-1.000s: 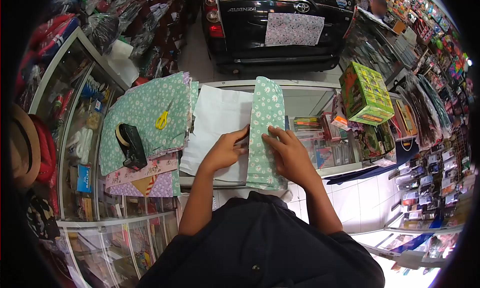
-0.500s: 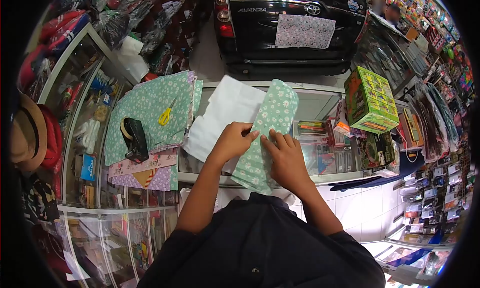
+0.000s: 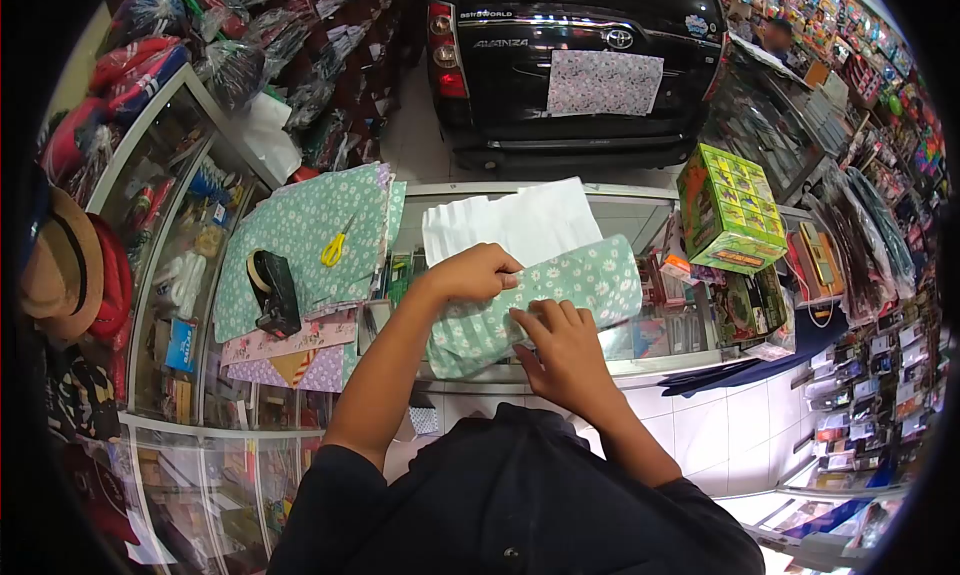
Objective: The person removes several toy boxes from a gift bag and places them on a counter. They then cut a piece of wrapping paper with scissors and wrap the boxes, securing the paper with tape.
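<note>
Green paper (image 3: 605,275) has turned to lie along the near edge of the counter (image 3: 650,363), white sheet (image 3: 530,218) beyond. Left hand (image 3: 472,274) curls over it, hold unclear; right hand's (image 3: 572,360) grip is loosely open against it.

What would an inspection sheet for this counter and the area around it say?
Surface: glass counter, goods visible through its top.
Job's things: green daisy-patterned paper lying at a slant, white paper beyond it.
Clutter: yellow scissors and black tape dispenser on a patterned paper stack; green-yellow box at right.
Grippers: bare hands; left hand curled at the daisy paper's edge, grip unclear; right hand touching it, fingers spread.
Cables: nothing seen.
Surroundings: black car beyond the counter, another person in the background.
</note>
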{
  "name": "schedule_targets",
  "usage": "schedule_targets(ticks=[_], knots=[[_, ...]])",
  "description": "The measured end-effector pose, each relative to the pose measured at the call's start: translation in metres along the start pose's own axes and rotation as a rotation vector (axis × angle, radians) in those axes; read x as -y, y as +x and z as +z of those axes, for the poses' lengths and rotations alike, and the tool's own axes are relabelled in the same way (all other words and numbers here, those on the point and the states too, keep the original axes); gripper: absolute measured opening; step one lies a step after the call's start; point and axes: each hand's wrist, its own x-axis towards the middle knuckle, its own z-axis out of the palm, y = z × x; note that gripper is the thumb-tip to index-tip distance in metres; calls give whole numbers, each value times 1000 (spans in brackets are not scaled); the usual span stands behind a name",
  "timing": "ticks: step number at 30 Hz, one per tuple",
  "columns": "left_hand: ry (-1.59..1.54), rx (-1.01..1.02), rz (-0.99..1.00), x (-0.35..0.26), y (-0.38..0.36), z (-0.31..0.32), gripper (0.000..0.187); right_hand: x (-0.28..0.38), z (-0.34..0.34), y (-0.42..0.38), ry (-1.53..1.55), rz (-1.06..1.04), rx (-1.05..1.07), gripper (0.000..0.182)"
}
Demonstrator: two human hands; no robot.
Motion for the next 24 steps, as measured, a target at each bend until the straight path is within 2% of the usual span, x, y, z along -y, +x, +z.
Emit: schedule_targets(ticks=[3, 5, 6, 10, 12, 15, 19, 24], knots=[[63, 79, 12, -3, 0, -7, 29, -9, -9, 5, -49, -16, -66, 68], [33, 84, 53, -10, -8, -9, 29, -14, -14, 6, -166, 26, -34, 80], [18, 96, 45, -12, -8, -10, 31, -19, -9, 4, -124, 59, 59, 88], [156, 122, -24, -17, -19, -22, 36, -18, -6, 1, -18, 105, 72, 90], [-22, 257, 137, -2, -25, -34, 44, -14, -4, 2, -7, 108, 56, 89], [-100, 272, 145, 6, -30, -31, 52, -9, 0, 1, 28, 107, 19, 89], [79, 140, 29, -7, -37, -24, 47, -4, 0, -3, 11, 139, -8, 90], [141, 100, 52, -10, -30, -24, 31, -5, 2, -6, 15, 182, -39, 92]])
